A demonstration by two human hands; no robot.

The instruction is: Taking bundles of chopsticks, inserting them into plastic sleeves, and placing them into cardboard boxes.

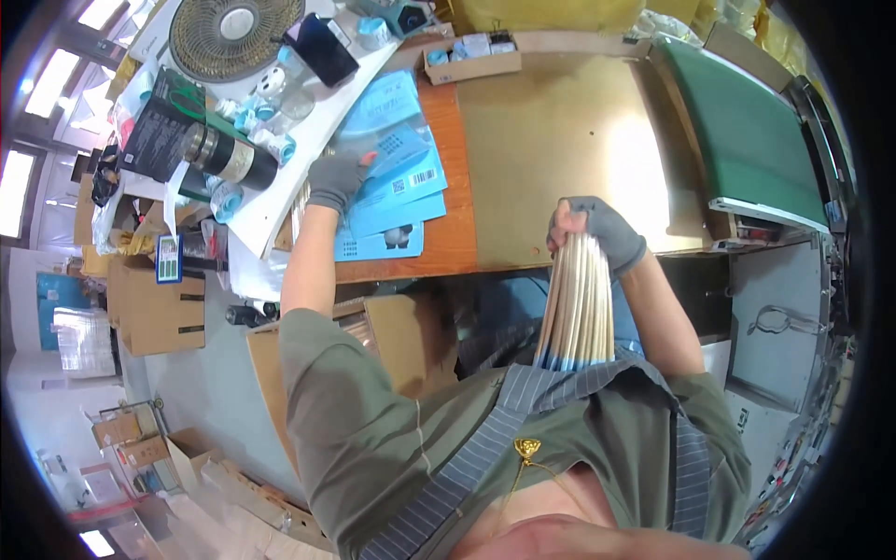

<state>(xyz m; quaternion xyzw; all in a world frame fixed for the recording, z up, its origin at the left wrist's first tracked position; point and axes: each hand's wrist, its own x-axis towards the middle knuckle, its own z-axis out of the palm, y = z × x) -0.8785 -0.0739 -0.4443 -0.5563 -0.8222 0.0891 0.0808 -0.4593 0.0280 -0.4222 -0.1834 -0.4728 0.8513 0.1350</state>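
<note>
My left hand [338, 179], in a grey fingerless glove, is at the left of the table with its fingers curled onto the edge of a blue printed packet [399, 149]. Beneath that packet, more flat blue packets [401, 207] lie overlapped in a loose fan. My right hand [597, 229], gloved the same way, is closed round the top of a bundle of long, thin, pale strips [581, 294]. The bundle hangs down over the table's front edge toward my apron, and its lower ends are blue. What the strips are exactly, I cannot make out.
A white side table [271, 201] at the left holds a fan [238, 28], a dark phone [320, 49] and a black flask [229, 157]. Behind stands a small cardboard tray [472, 63]. A green-topped board [737, 131] flanks the right. Below is an open carton [411, 341].
</note>
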